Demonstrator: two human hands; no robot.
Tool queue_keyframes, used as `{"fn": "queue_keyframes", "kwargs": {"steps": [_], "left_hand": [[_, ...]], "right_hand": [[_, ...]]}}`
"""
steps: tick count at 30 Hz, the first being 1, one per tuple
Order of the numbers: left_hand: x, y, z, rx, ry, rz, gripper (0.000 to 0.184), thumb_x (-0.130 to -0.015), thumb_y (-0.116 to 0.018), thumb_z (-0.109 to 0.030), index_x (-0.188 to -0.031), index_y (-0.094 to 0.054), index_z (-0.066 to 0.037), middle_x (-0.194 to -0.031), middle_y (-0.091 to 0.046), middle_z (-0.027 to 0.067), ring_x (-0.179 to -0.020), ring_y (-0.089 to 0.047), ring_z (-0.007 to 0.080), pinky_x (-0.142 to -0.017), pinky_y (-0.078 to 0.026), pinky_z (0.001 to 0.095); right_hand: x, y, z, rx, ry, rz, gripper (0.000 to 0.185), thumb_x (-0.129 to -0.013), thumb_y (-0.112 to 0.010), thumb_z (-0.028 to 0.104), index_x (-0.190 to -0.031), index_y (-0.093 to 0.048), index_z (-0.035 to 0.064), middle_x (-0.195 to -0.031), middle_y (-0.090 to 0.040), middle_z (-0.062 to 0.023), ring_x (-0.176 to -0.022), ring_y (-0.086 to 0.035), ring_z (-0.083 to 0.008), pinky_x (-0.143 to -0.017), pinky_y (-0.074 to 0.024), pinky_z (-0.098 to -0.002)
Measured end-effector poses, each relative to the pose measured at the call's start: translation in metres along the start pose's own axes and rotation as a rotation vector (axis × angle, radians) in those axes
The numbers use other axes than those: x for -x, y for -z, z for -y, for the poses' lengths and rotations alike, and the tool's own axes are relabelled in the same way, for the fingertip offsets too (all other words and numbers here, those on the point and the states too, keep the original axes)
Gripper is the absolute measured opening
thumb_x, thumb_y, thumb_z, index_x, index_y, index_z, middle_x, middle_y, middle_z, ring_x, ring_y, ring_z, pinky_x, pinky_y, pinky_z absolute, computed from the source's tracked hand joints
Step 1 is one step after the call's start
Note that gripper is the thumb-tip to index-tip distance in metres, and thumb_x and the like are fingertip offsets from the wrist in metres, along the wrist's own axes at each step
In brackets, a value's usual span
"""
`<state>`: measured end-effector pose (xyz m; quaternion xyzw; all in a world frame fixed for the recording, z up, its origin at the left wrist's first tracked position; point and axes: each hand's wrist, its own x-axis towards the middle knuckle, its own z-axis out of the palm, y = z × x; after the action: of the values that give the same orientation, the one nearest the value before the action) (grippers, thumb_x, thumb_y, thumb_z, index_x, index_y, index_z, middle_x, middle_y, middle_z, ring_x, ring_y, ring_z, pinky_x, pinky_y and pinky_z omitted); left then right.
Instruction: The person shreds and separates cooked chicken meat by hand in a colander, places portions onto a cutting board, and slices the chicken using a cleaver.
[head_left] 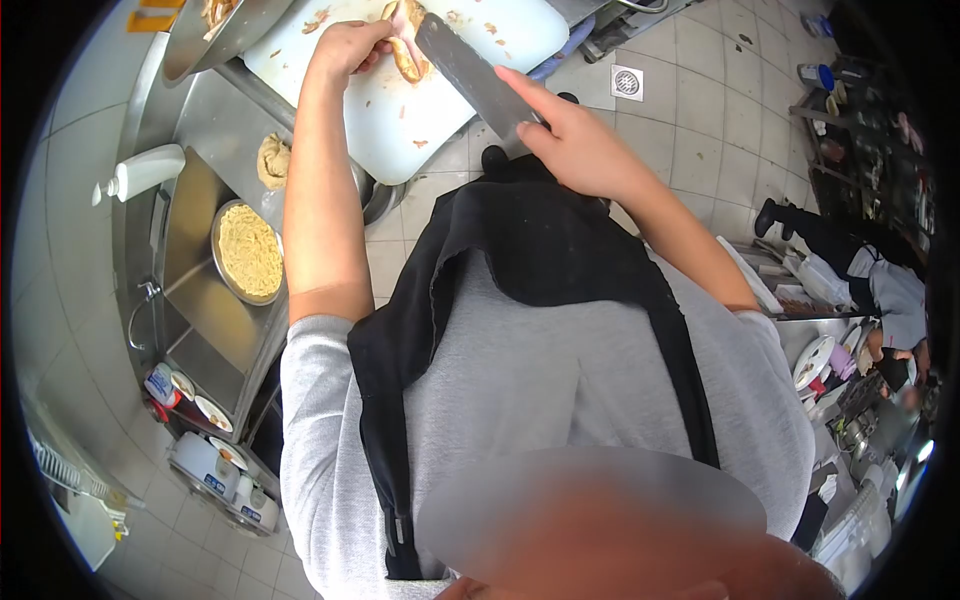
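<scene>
My right hand (572, 135) grips a cleaver (478, 75) by its handle, with a broad dark blade pointing up and left. The blade's far end meets a piece of cooked meat (408, 52) with golden-brown skin and a pale pink inside. My left hand (352, 46) has its fingers closed on the left side of that meat. Under it lies a white cutting board (375, 125), strewn with small brown scraps. The fingertips of my left hand are partly hidden.
A metal bowl (215, 42) with food stands left of the board. Along the left counter are a lump in a clear bag (273, 162), a round pan of yellowish food (250, 252), a white bottle (148, 174) and a tap (148, 291). A co-worker (885, 290) stands at far right.
</scene>
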<state>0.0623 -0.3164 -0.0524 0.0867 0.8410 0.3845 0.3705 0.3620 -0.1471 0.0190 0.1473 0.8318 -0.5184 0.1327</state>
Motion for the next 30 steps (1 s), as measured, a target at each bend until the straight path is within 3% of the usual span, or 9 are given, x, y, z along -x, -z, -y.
{"fn": "queue_keyframes", "kwargs": {"steps": [2,3,5,10,21,24,30], "left_hand": [[0.001,-0.003,0.0,0.028,0.002,-0.021,0.025,-0.087,-0.075,-0.032,-0.091,-0.075,-0.007,-0.076,-0.068,-0.0035,-0.062,-0.051,0.0047,-0.057,-0.043,0.0238],[0.0,-0.004,0.001,0.05,0.02,-0.016,0.024,-0.088,-0.074,-0.03,-0.093,-0.076,-0.007,-0.077,-0.069,-0.0038,-0.062,-0.052,0.0044,-0.057,-0.043,0.0237],[-0.001,-0.004,0.002,0.07,0.036,-0.008,0.023,-0.089,-0.074,-0.028,-0.094,-0.076,-0.006,-0.079,-0.07,-0.0041,-0.062,-0.052,0.004,-0.057,-0.044,0.0235],[-0.003,-0.003,0.004,0.154,0.059,0.028,0.018,-0.09,-0.072,-0.021,-0.097,-0.074,-0.005,-0.08,-0.07,-0.0039,-0.062,-0.053,0.0039,-0.057,-0.045,0.0227],[-0.008,-0.008,0.007,0.065,0.007,-0.011,0.018,-0.089,-0.072,-0.025,-0.087,-0.071,-0.007,-0.077,-0.068,-0.0024,-0.061,-0.053,0.0053,-0.058,-0.045,0.0241],[-0.009,-0.002,0.009,0.053,-0.003,-0.022,0.02,-0.089,-0.072,-0.027,-0.085,-0.07,-0.007,-0.074,-0.065,-0.0019,-0.061,-0.052,0.0067,-0.058,-0.044,0.0251],[0.005,0.019,0.028,0.08,0.026,-0.037,0.021,-0.089,-0.071,-0.029,-0.082,-0.069,-0.009,-0.068,-0.058,-0.0032,-0.059,-0.049,0.0083,-0.056,-0.04,0.0259]], "right_hand": [[-0.009,-0.003,0.008,-0.07,-0.035,-0.039,0.065,-0.101,-0.049,0.015,-0.163,-0.035,0.0277,-0.085,-0.062,-0.0066,-0.06,-0.055,-0.0135,-0.062,-0.0523,-0.0322],[-0.015,-0.006,0.009,-0.07,-0.036,-0.04,0.065,-0.101,-0.049,0.015,-0.163,-0.035,0.0277,-0.085,-0.062,-0.0066,-0.06,-0.055,-0.0135,-0.062,-0.0523,-0.0322],[-0.025,-0.013,0.008,-0.175,-0.052,-0.066,0.067,-0.1,-0.048,0.016,-0.164,-0.035,0.0275,-0.071,-0.05,-0.0021,-0.049,-0.049,-0.0117,-0.053,-0.0487,-0.0321],[-0.037,-0.013,0.012,-0.267,-0.078,-0.025,0.069,-0.098,-0.048,0.014,-0.165,-0.032,0.0225,-0.074,-0.053,-0.0041,-0.049,-0.052,-0.013,-0.052,-0.0495,-0.0326],[-0.078,-0.01,0.019,-0.151,-0.053,0.018,0.071,-0.097,-0.045,0.012,-0.166,-0.029,0.0179,-0.075,-0.059,-0.0075,-0.046,-0.052,-0.0145,-0.05,-0.0494,-0.0326],[-0.039,0.003,0.021,-0.078,-0.133,0.146,0.068,-0.099,-0.044,0.013,-0.166,-0.03,0.0232,-0.07,-0.057,-0.006,-0.048,-0.051,-0.0139,-0.052,-0.0495,-0.0323],[-0.01,0.004,0.011,-0.138,-0.188,0.16,0.068,-0.101,-0.046,0.015,-0.165,-0.03,0.0296,-0.072,-0.052,-0.003,-0.053,-0.049,-0.0114,-0.053,-0.0481,-0.0293]]}}
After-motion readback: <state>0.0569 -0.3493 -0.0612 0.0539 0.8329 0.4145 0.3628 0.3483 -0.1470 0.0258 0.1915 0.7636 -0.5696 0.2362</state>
